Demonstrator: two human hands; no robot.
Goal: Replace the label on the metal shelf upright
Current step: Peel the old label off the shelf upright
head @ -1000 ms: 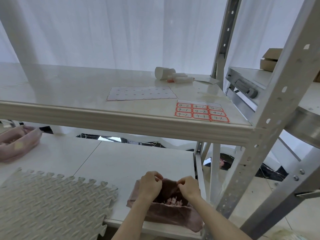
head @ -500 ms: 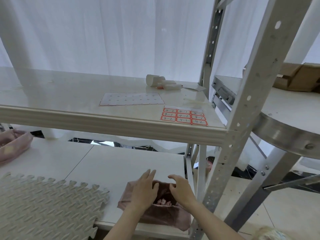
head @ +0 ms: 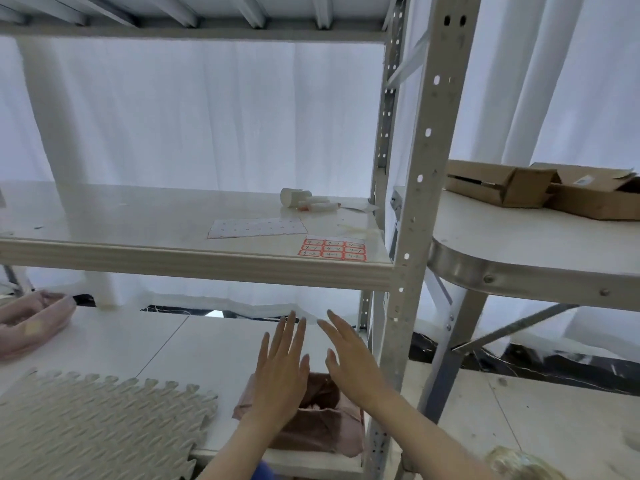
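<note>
The grey perforated metal shelf upright (head: 420, 188) rises at the front right of the rack; I see no label on it. A sheet of red-bordered labels (head: 332, 250) lies at the right end of the middle shelf (head: 194, 263). A mostly peeled backing sheet (head: 256, 227) lies to its left. My left hand (head: 280, 370) and my right hand (head: 349, 360) hover over the lower shelf with fingers straight, holding nothing. Below them sits a brown cloth pouch (head: 311, 420).
Small white rolls (head: 304, 201) lie at the back of the middle shelf. A foam mat (head: 100, 420) and a pink pouch (head: 34, 323) lie on the lower shelf. A round table (head: 530, 244) with cardboard boxes (head: 540, 188) stands at the right.
Both hands have let go of the brown pouch and risen with fingers spread. My view has tilted upward, showing the top shelf and more of the upright.
</note>
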